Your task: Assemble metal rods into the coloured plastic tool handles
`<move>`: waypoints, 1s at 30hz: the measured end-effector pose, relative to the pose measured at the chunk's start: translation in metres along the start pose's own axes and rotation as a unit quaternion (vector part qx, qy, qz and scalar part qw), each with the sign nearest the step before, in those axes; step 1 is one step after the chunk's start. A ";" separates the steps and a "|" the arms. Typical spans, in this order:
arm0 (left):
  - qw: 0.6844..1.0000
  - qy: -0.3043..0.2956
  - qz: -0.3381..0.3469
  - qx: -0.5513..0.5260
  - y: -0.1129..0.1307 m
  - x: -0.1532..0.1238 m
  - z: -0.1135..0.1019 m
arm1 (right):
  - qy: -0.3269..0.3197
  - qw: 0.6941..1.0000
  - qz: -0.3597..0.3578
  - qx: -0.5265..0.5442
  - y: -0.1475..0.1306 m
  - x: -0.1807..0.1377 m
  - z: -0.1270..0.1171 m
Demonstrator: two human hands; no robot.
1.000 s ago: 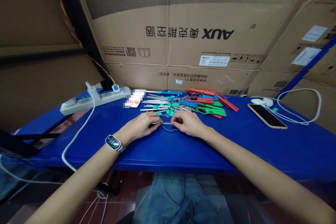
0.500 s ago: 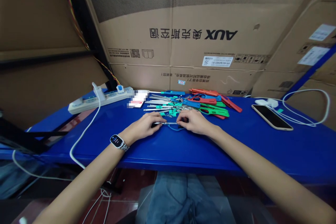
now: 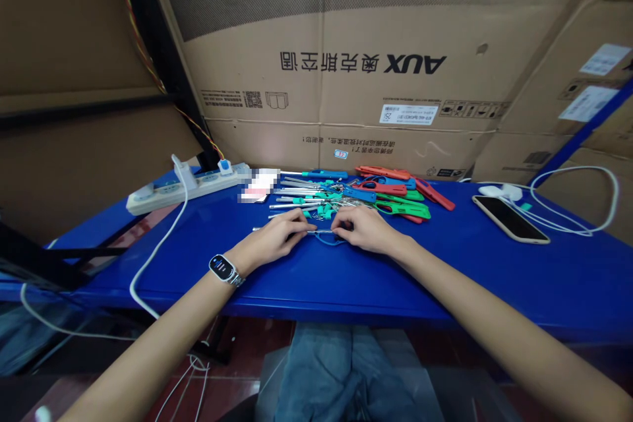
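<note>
The left hand [image 3: 277, 237] and the right hand [image 3: 363, 227] stand a little apart, both pinching one thin metal tube [image 3: 324, 232] above the blue table [image 3: 316, 283]. A blue loop [image 3: 329, 242] shows just below it. Behind lie coloured lighter handles [image 3: 388, 188] and other tubes [image 3: 284, 206]; farther right is a smartphone [image 3: 512, 219].

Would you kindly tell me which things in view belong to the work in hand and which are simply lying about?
In use, it seems:
metal rod, pinched by the left hand and right hand
blue loop beside it
metal tubes with teal pieces, piled beyond
coloured handles

Apparently just lying about:
phone, at right
white cable beside it
power strip, at left
</note>
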State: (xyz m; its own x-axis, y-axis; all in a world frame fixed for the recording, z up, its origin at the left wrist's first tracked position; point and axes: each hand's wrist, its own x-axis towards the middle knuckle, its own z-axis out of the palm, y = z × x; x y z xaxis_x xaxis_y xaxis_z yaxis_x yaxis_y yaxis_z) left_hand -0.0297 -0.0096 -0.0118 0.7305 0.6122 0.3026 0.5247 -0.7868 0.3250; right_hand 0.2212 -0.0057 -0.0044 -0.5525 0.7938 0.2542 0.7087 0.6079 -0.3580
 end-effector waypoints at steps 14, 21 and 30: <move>1.000 0.020 0.011 0.015 0.001 0.000 0.000 | 0.002 1.000 -0.001 -0.013 0.001 0.000 0.001; 0.999 0.025 0.018 0.039 0.003 0.000 0.000 | 0.007 1.000 -0.001 -0.009 0.001 0.000 0.001; 0.997 0.049 -0.027 -0.050 -0.007 -0.001 0.002 | 0.047 0.998 -0.031 -0.040 -0.014 -0.001 -0.001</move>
State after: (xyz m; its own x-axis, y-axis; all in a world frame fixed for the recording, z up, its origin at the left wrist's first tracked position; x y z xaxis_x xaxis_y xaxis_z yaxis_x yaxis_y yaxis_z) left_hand -0.0329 -0.0045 -0.0164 0.6542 0.6619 0.3660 0.5120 -0.7437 0.4298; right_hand 0.2120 -0.0148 0.0014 -0.5552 0.7511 0.3573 0.7100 0.6517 -0.2668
